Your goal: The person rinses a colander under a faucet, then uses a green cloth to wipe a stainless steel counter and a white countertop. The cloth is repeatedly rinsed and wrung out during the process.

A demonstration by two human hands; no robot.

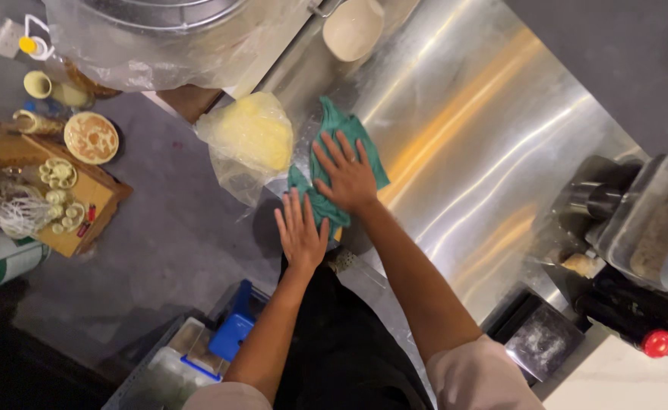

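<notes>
- A bag (252, 144) of yellow dough is seen at the counter's (486, 129) left edge, just beside the cloth (343, 152) and touching it or nearly so.
- The left hand (301, 231) is held flat at the counter's near edge, fingers straight and close together, fingertips at the cloth's lower corner; nothing is gripped.
- The right hand (347, 176) is laid palm-down on the green cloth, fingers spread; the cloth's long axis is judged to run up and away from the body, under that hand; the right hand is the nearer.

Mid-frame, a cloth (341, 163) lies on the bench (486, 129); a bagged lump (252, 137) sits just left, a bowl (353, 26) above.
</notes>
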